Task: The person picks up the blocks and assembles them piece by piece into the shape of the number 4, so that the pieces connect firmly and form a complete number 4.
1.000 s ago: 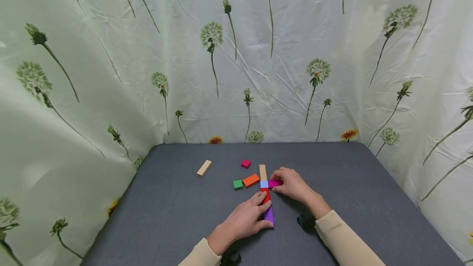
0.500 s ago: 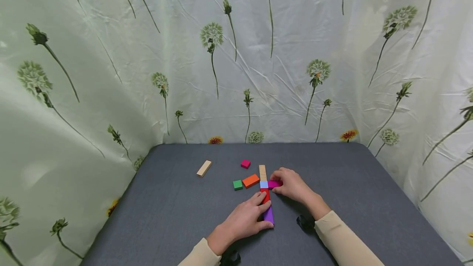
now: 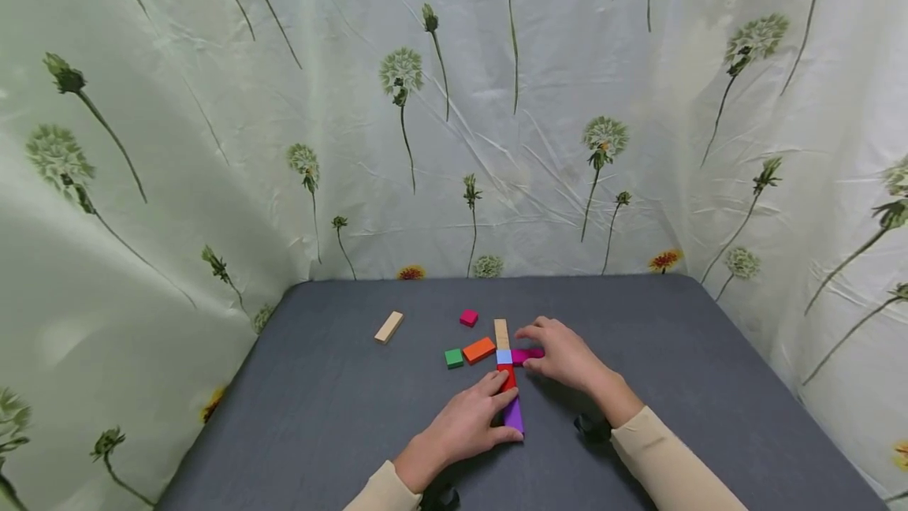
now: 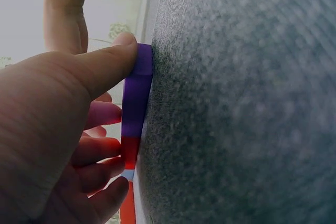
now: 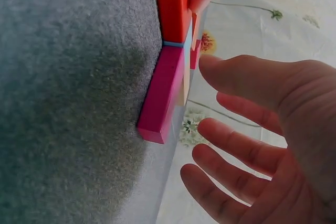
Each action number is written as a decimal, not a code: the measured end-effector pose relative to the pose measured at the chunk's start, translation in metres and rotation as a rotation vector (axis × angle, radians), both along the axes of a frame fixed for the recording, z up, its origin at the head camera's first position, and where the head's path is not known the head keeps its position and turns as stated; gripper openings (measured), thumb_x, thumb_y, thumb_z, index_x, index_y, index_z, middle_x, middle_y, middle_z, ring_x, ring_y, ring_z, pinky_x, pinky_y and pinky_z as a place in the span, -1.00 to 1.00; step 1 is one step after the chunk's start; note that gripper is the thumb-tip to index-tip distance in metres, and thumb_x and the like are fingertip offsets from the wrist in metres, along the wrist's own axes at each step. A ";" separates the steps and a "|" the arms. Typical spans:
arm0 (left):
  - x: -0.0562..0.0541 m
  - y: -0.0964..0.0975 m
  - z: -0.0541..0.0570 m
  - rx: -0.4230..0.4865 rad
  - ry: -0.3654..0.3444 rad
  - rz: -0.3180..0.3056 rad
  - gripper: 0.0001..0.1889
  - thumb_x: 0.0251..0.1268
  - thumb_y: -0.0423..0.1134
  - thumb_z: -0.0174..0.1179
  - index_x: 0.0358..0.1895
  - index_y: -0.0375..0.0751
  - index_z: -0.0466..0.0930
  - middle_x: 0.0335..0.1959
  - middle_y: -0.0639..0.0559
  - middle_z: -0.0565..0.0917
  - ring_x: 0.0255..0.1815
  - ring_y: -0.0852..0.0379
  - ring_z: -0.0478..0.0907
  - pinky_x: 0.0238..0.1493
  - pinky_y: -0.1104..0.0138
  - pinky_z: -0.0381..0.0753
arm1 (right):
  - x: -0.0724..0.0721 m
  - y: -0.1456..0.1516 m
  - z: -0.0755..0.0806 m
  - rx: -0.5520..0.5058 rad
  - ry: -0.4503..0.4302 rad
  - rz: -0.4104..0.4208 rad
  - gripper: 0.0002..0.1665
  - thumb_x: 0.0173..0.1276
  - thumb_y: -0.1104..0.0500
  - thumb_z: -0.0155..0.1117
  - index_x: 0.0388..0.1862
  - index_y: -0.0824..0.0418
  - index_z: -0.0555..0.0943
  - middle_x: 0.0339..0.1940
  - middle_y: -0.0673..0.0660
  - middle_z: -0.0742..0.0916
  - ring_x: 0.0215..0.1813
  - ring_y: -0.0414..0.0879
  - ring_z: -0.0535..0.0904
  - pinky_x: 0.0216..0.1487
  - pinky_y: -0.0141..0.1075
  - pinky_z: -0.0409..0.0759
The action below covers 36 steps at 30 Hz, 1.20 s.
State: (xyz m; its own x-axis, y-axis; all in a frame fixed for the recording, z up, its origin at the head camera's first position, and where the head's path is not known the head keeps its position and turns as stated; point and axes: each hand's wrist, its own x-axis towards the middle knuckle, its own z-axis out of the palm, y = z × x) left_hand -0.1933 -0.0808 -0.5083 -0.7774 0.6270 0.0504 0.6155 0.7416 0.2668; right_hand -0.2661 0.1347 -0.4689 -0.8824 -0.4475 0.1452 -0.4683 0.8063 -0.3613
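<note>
On the dark grey table a row of blocks runs away from me: a purple block (image 3: 513,418), a red block (image 3: 507,379), a light blue block (image 3: 504,356) and a plain wooden block (image 3: 501,333). A magenta block (image 5: 161,95) lies against the right side of the light blue one. My left hand (image 3: 464,420) rests over the row, thumb touching the purple block near its end and fingers on the red block. Just off the magenta block, my right hand (image 3: 563,353) has its thumb and fingers spread, and nothing is held.
Left of the row lie an orange block (image 3: 479,350) and a green block (image 3: 454,358). Farther back are a crimson block (image 3: 468,318) and a second wooden block (image 3: 388,328). A flower-printed curtain (image 3: 454,140) hangs behind the table.
My right fingers have let go of the magenta block and spread apart. The left hand stays on the row, and the head view has shifted slightly.
</note>
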 end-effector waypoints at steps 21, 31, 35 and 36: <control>-0.006 -0.015 0.015 0.149 0.076 0.042 -0.42 0.46 0.14 0.15 0.42 -0.05 0.49 0.45 -0.06 0.39 0.43 0.05 0.35 0.29 0.05 0.46 | 0.030 -0.007 -0.011 0.193 0.091 0.083 -0.39 0.30 0.02 0.48 0.29 0.20 0.61 0.07 0.11 0.60 0.06 0.00 0.54 0.03 -0.03 0.61; -0.039 -0.026 0.017 0.206 0.225 0.238 -0.55 0.31 -0.12 0.37 0.24 -0.15 0.64 0.18 -0.07 0.61 0.17 0.00 0.56 0.16 0.07 0.56 | 0.032 -0.011 -0.016 0.270 0.101 0.075 -0.36 0.27 -0.02 0.49 0.28 0.18 0.61 0.12 0.13 0.59 0.15 0.04 0.52 0.06 0.00 0.60; -0.059 -0.026 0.014 0.230 0.163 0.302 -0.56 0.27 -0.13 0.41 0.19 -0.16 0.67 0.11 -0.07 0.65 0.06 -0.01 0.59 0.10 0.08 0.59 | 0.033 -0.010 -0.015 0.275 0.113 0.082 -0.37 0.27 0.01 0.49 0.29 0.19 0.61 0.11 0.12 0.59 0.14 0.03 0.52 0.03 -0.02 0.61; -0.064 -0.026 0.013 0.228 0.145 0.312 -0.56 0.26 -0.12 0.42 0.18 -0.16 0.68 0.10 -0.07 0.65 0.03 -0.01 0.59 0.08 0.08 0.59 | 0.033 -0.009 -0.014 0.273 0.114 0.086 -0.37 0.27 0.02 0.49 0.29 0.19 0.61 0.11 0.12 0.59 0.14 0.03 0.53 0.02 -0.02 0.62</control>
State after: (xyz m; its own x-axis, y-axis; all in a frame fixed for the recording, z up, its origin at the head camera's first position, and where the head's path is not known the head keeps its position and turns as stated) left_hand -0.2572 -0.1070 -0.4951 -0.9030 0.3226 0.2838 0.4139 0.8303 0.3731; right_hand -0.2330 0.1252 -0.4832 -0.8247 -0.5557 0.1057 -0.5639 0.8221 -0.0778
